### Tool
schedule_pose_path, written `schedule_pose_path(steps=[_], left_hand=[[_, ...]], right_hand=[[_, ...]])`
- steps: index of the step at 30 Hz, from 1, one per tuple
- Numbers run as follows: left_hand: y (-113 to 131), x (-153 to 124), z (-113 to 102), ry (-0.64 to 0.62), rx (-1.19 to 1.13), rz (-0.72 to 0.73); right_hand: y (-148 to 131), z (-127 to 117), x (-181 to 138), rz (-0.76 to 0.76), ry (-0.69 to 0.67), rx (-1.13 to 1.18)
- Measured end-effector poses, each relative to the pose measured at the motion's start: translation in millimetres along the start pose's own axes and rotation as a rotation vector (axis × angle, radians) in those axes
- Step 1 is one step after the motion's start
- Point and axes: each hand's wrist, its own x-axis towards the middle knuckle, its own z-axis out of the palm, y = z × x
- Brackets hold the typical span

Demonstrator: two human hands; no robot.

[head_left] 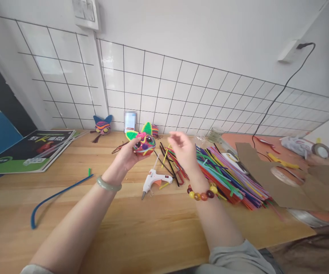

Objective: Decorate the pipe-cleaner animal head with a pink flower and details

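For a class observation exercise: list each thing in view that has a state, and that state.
Left hand: gripping toy head
Toy head: held, ears attached
Right hand: raised, fingers curled
Glue gun: lying on side
Blue pipe cleaner: bent
Pipe cleaners: loosely piled
Magazine: closed, flat
Phone: upright, screen bright
Plug: in socket
Wall switch: setting unclear

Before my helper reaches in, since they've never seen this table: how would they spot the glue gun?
Look at the wooden table, between the left forearm and right forearm. There lies the glue gun, white and pistol-shaped, unlike the multicoloured pipe cleaners to its right.
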Motion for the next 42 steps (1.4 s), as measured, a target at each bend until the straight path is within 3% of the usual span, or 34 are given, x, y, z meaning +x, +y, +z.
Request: schedule_pose_path(steps=[3, 7, 11, 15, 21, 24, 26, 30, 33, 36, 42], left_hand=[[-10, -7, 11, -0.019, 0.029, -0.003], [-17, -12, 16, -0.074, 0.046, 0.01], [-20, -15, 17, -0.095, 0.097, 0.05], [-18, -14, 18, -0.064, 0.102, 0.033], [-11, -7, 11, -0.013, 0.021, 0.022], [-4, -4, 5, 0.026, 0.003, 0.044], [0, -1, 1, 0.053, -0.001, 0.052], [3, 0, -1, 0.051, 0.017, 0.057], [0, -2, 2, 0.013, 0.034, 0.068], [-3, -8, 8, -0.043, 0.042, 0.084], [-9, -18, 17, -0.043, 0.129, 0.148]], right_hand=[[-3, 15, -11, -0.179, -0.196, -0.228], [2, 18, -14, -0.305, -0.22, -0.399], [4, 19, -14, -0.346, -0.222, -0.429], [2, 21, -16, -0.218, -0.156, -0.243], [8, 12, -6, 0.164, 0.149, 0.155], [13, 7, 2, 0.218, 0.277, 0.317], [14, 6, 5, 0.234, 0.29, 0.357], [8, 11, -4, 0.225, 0.061, 0.152], [-1, 18, -13, 0.091, -0.123, -0.037], [-6, 23, -16, -0.07, -0.175, -0.135], [-3, 24, -18, -0.203, -0.228, -0.316]])
